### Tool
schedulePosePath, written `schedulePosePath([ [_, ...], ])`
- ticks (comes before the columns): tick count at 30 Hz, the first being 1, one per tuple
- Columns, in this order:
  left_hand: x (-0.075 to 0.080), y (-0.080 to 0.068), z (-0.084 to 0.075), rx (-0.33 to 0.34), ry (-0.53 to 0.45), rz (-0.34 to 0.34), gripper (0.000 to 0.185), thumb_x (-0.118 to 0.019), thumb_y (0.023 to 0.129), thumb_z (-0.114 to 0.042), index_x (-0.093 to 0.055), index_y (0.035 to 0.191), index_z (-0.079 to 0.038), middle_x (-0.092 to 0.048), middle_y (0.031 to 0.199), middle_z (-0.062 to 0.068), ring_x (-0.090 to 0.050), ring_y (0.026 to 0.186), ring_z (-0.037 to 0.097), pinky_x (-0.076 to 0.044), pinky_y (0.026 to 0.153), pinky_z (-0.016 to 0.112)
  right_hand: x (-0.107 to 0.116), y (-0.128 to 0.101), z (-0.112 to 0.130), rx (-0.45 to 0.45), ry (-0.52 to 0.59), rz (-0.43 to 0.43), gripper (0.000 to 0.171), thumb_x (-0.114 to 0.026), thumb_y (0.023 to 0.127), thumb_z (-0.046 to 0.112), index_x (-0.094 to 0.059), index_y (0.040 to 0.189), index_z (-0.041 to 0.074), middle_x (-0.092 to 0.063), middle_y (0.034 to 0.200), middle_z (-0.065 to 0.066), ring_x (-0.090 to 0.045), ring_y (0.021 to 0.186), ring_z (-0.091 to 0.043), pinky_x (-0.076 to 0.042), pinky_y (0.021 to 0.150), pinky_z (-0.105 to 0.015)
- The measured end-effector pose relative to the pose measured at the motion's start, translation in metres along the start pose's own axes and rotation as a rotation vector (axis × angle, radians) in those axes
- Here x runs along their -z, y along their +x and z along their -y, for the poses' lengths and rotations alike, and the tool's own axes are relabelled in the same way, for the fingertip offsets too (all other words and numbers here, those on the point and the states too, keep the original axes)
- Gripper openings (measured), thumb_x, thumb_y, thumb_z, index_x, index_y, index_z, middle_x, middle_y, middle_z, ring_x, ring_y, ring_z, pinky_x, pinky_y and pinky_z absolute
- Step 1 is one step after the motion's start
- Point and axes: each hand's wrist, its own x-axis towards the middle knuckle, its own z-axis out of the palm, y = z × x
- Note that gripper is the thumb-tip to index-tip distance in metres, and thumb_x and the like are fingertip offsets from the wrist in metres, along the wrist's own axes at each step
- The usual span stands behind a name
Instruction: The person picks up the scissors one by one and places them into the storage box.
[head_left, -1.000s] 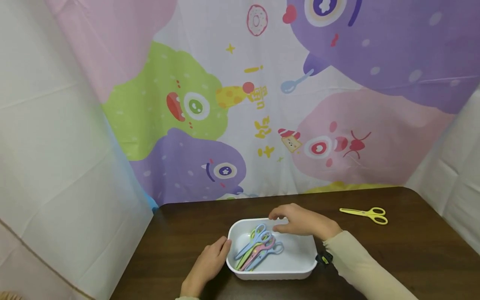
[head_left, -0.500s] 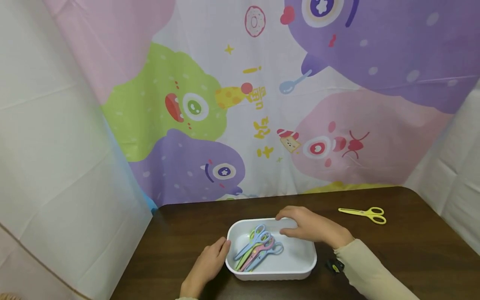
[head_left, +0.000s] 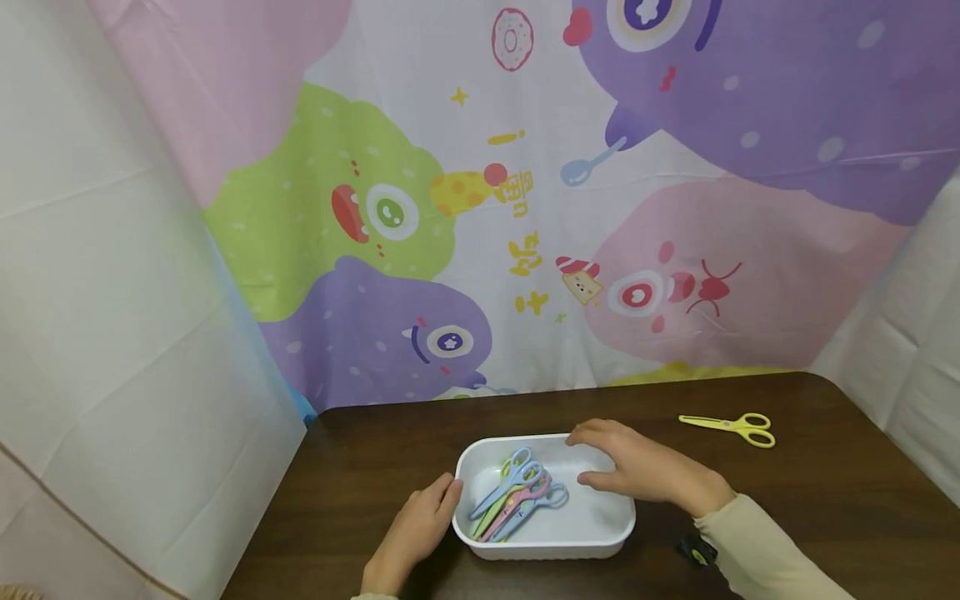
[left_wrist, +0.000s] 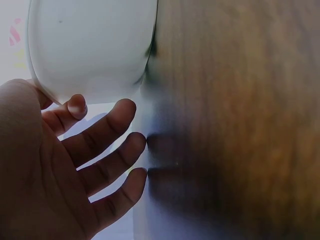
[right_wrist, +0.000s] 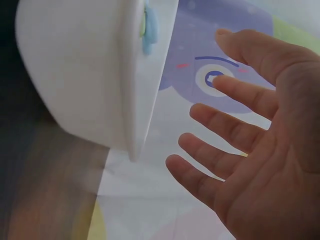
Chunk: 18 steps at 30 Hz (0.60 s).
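Observation:
A white plastic basin stands on the table with several small scissors in its left half: blue scissors on top, pink scissors and green ones beneath. At the basin's left end my left hand touches the rim, its other fingers loosely spread near the tabletop in the left wrist view. My right hand hangs over the basin's right end, fingers spread apart with nothing between them. In the right wrist view its fingers are apart from the basin wall.
Yellow scissors lie on the dark wooden table at the back right. A cartoon-printed cloth hangs behind the table, with white cloth at both sides. A small black device shows beside the right wrist.
My right hand has drawn back to the right, away from the scissors in the basin. My left hand, the basin and the scissors stay where they were.

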Motion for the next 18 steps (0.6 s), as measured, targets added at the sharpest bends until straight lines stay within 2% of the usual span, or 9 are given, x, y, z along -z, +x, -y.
schedulePosePath([
  [4, -0.003, 0.001, 0.002, -0.011, -0.011, -0.007, 0.036, -0.04, 0.11, -0.046, -0.052, 0.087, -0.021, -0.037, 0.066, -0.008, -0.047, 0.065, 0.011, -0.039, 0.06, 0.028, 0.001, -0.009, -0.002, -0.009, -0.015, -0.001, 0.049, -0.076, 0.093, 0.032, -0.063, 0.133, 0.007, -0.061, 0.135, -0.014, -0.057, 0.126, -0.036, -0.047, 0.104, -0.056],
  [7, -0.003, 0.0, 0.003, -0.053, -0.034, -0.034, 0.036, -0.039, 0.111, -0.044, -0.051, 0.086, -0.021, -0.036, 0.066, -0.009, -0.046, 0.064, 0.011, -0.038, 0.058, 0.029, 0.002, -0.016, -0.004, -0.022, -0.022, 0.006, 0.055, -0.075, 0.094, 0.036, -0.061, 0.138, 0.007, -0.058, 0.139, -0.016, -0.055, 0.13, -0.038, -0.047, 0.105, -0.057],
  [8, -0.006, 0.0, 0.007, -0.093, -0.037, -0.055, 0.035, -0.039, 0.111, -0.042, -0.051, 0.087, -0.021, -0.035, 0.066, -0.01, -0.045, 0.064, 0.01, -0.037, 0.057, 0.03, 0.002, -0.018, -0.004, -0.027, -0.023, 0.006, 0.056, -0.075, 0.094, 0.037, -0.06, 0.139, 0.007, -0.057, 0.14, -0.017, -0.054, 0.131, -0.038, -0.047, 0.105, -0.057],
  [11, -0.005, -0.002, 0.007, -0.124, -0.046, -0.073, 0.033, -0.039, 0.112, -0.039, -0.05, 0.087, -0.021, -0.034, 0.066, -0.01, -0.045, 0.063, 0.01, -0.037, 0.055, 0.03, 0.004, -0.024, -0.004, -0.037, -0.036, 0.004, 0.059, -0.076, 0.094, 0.037, -0.058, 0.142, 0.008, -0.055, 0.144, -0.018, -0.053, 0.133, -0.038, -0.047, 0.105, -0.057],
  [14, -0.004, -0.002, 0.006, -0.096, -0.042, -0.06, 0.035, -0.039, 0.112, -0.041, -0.051, 0.087, -0.02, -0.035, 0.066, -0.009, -0.045, 0.065, 0.011, -0.037, 0.058, 0.029, 0.005, -0.029, -0.003, -0.038, -0.048, -0.008, 0.06, -0.078, 0.092, 0.033, -0.057, 0.143, 0.008, -0.054, 0.145, -0.019, -0.052, 0.133, -0.037, -0.047, 0.104, -0.057],
  [15, -0.001, -0.002, 0.001, -0.057, -0.045, -0.041, 0.036, -0.04, 0.111, -0.042, -0.051, 0.086, -0.02, -0.035, 0.066, -0.009, -0.047, 0.065, 0.011, -0.038, 0.059, 0.028, 0.006, -0.031, -0.003, -0.037, -0.053, -0.013, 0.061, -0.079, 0.091, 0.032, -0.057, 0.143, 0.008, -0.054, 0.145, -0.019, -0.053, 0.133, -0.037, -0.048, 0.104, -0.057],
  [18, 0.0, -0.002, 0.0, -0.02, -0.04, -0.014, 0.035, -0.042, 0.111, -0.042, -0.052, 0.087, -0.019, -0.036, 0.066, -0.008, -0.047, 0.067, 0.011, -0.039, 0.061, 0.027, 0.009, -0.037, -0.004, -0.027, -0.063, -0.035, 0.063, -0.08, 0.09, 0.031, -0.056, 0.143, 0.007, -0.054, 0.144, -0.021, -0.054, 0.131, -0.039, -0.049, 0.101, -0.058],
])
